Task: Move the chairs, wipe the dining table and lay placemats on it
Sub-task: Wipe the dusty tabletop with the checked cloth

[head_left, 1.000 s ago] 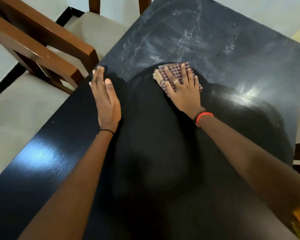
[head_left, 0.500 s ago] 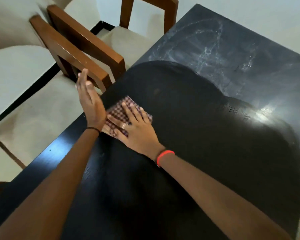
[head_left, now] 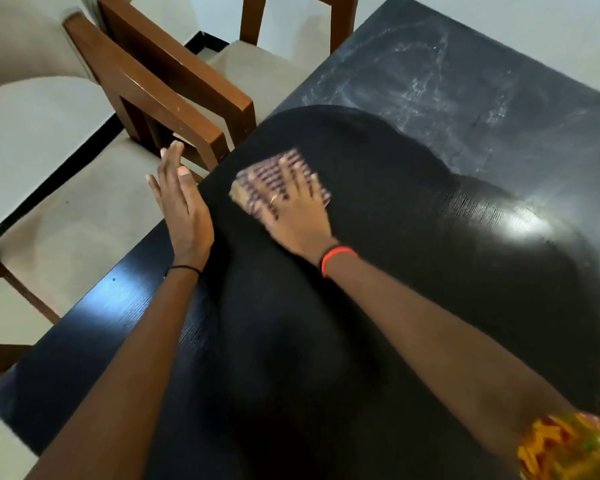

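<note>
1. The checked cloth [head_left: 257, 174], maroon and pale and folded into a thick pad, lies flat on the black tabletop [head_left: 413, 278] near its left edge, blurred by motion.
2. The right hand [head_left: 297, 216] lies palm down on the cloth. Its fingers [head_left: 284, 168] are spread and straight across the fabric, pressing it onto the surface rather than curling round it. The cloth shows beyond the fingertips and to the left of the hand.
3. A ring [head_left: 273, 199] sits on one finger, and a red wristband [head_left: 336, 258] beside a thin dark one circles the wrist. The right forearm runs straight back to the lower right, ending in an orange-and-yellow patterned sleeve [head_left: 568, 448].
4. The left hand [head_left: 184, 209] is just beside the cloth but apart from it. It stands on its little-finger edge at the tabletop's left rim, with the palm facing the cloth. Its fingers [head_left: 168, 161] are straight and pressed together and hold nothing. The fingertips reach past the rim over a chair seat.
5. A thin black band [head_left: 182, 269] circles the left wrist, and the forearm stretches back to the lower left.
6. The far part of the tabletop carries pale, dusty smears [head_left: 430, 74], while the part around the hands looks dark and even.
7. A wooden chair [head_left: 160, 81] with a beige seat stands tight against the table's left side, and a second chair [head_left: 257, 53] stands beyond it.
</note>
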